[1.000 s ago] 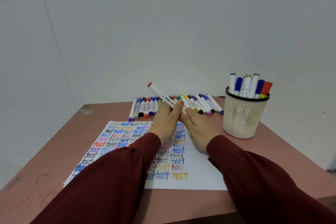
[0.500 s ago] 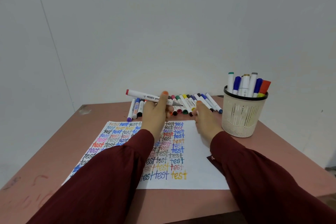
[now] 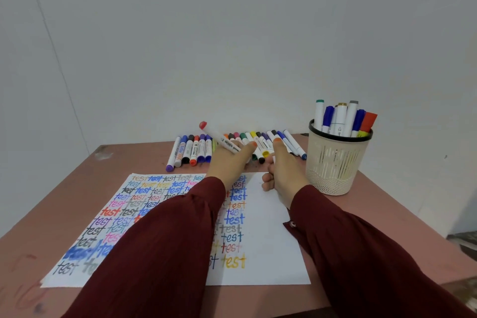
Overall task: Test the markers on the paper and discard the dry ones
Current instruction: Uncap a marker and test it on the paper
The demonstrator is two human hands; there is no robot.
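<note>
My left hand (image 3: 229, 162) grips a white marker with a red end (image 3: 219, 138). The marker is tilted up to the left above the far edge of the paper (image 3: 271, 240). My right hand (image 3: 282, 173) is curled just right of it, with a small white piece that looks like the marker's cap at the thumb. The marker's writing end is hidden between the two hands. The paper is covered with the word "test" in many colours, and its right strip is blank. Behind it lie a left group of markers (image 3: 189, 151) and a right group of markers (image 3: 260, 141).
A cream mesh pen basket (image 3: 333, 165) with several upright markers stands at the right, close to my right hand. The pink table (image 3: 387, 227) meets a white wall at the back. My dark red sleeves cover the middle of the paper.
The hands pulled apart, then came back close together. The marker swung from level back to tilted up-left. My right hand has curled into a fist.
</note>
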